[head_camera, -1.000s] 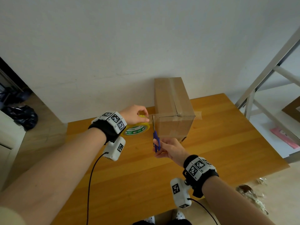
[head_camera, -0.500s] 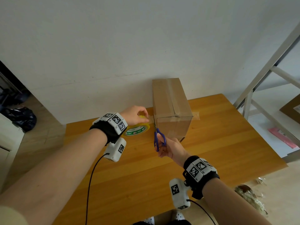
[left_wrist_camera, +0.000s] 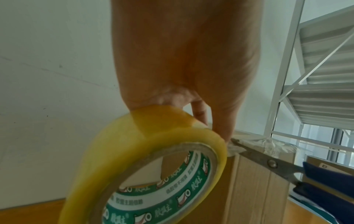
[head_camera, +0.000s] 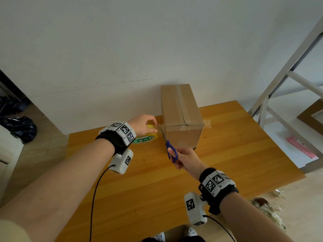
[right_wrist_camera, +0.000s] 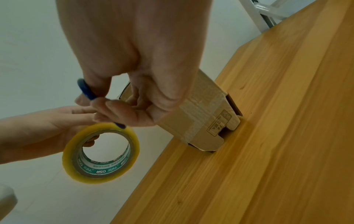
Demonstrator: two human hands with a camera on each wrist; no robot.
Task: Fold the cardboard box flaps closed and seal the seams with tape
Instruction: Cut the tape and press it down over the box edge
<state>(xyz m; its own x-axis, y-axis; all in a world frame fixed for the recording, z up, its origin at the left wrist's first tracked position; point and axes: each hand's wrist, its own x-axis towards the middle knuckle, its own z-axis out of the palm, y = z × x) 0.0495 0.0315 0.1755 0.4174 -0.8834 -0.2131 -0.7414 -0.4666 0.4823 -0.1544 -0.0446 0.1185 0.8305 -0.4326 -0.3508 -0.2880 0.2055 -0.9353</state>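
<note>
L hand (head_camera: 142, 125) fingers curl round 1 tape roll (head_camera: 146, 137), held off the table just left of the box. R hand (head_camera: 187, 159) fingers thru the blue loops of 1 pair of scissors (head_camera: 168, 145), blades nearly closed on the clear strip between roll and box corner. 1 cardboard box (head_camera: 181, 116) stands at the table's far edge by the wall, top flaps shut and taped, a bottom flap ajar. Wooden table (head_camera: 227, 154): bare wood front and right. White wall; metal rack (head_camera: 279, 84) at right.

Head view high over the table (head_camera: 227, 154); both wrist views close, sharing tape roll (left_wrist_camera: 153, 151) and box (right_wrist_camera: 201, 118).
</note>
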